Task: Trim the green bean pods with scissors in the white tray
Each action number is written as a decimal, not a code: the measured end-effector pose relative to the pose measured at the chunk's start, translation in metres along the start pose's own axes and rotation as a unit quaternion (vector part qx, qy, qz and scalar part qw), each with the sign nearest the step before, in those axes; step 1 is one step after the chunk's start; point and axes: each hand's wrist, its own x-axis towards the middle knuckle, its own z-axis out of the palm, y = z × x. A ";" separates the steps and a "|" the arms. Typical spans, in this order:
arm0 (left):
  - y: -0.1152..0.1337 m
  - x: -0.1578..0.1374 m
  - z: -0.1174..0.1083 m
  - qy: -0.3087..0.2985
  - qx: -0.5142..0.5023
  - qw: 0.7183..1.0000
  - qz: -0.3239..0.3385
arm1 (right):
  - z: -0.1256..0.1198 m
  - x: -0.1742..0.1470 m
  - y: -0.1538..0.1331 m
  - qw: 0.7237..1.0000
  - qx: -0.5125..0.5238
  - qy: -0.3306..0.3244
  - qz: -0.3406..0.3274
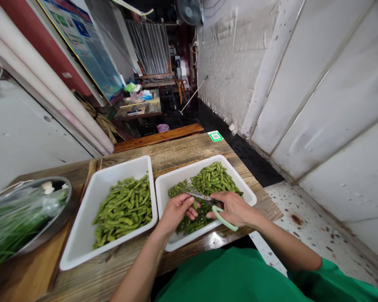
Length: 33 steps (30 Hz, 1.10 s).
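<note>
My right hand point(229, 207) is closed around the pale green handles of a pair of scissors point(220, 216). Their metal blades point left, above the right-hand white tray point(250, 196), and look slightly parted. Between the thumb and fingers of my left hand point(176, 212) is a green edamame pod point(195, 205), close to the blades. Under both hands, the right tray holds a heap of green pods point(212, 176) and smaller trimmed bits. Left of it, a second white tray point(78, 214) contains a pile of edamame pods point(126, 205).
A metal bowl point(68, 197) with bagged green stalks stands at the far left on a wooden board point(47, 272). Behind the wooden table point(176, 149) runs a bench point(164, 136). A green QR card point(215, 136) lies at the table's far corner. White panels point(318, 105) rise on the right.
</note>
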 end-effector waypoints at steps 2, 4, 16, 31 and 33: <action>0.000 0.000 -0.001 0.000 0.000 1.000 -0.008 | -0.002 0.000 0.001 1.000 -0.003 -0.004 -0.008; -0.002 0.000 -0.001 0.006 0.005 1.000 -0.007 | -0.004 0.000 0.002 1.000 -0.003 -0.015 -0.013; -0.001 0.002 -0.009 0.102 -0.122 0.987 0.015 | -0.005 0.001 0.017 0.999 -0.029 -0.003 0.038; -0.003 0.005 -0.013 0.165 -0.184 0.969 0.018 | -0.001 -0.004 0.013 0.987 -0.124 0.049 0.087; -0.003 0.005 -0.014 0.165 -0.195 0.967 0.021 | -0.001 -0.006 0.012 0.990 -0.106 0.047 0.083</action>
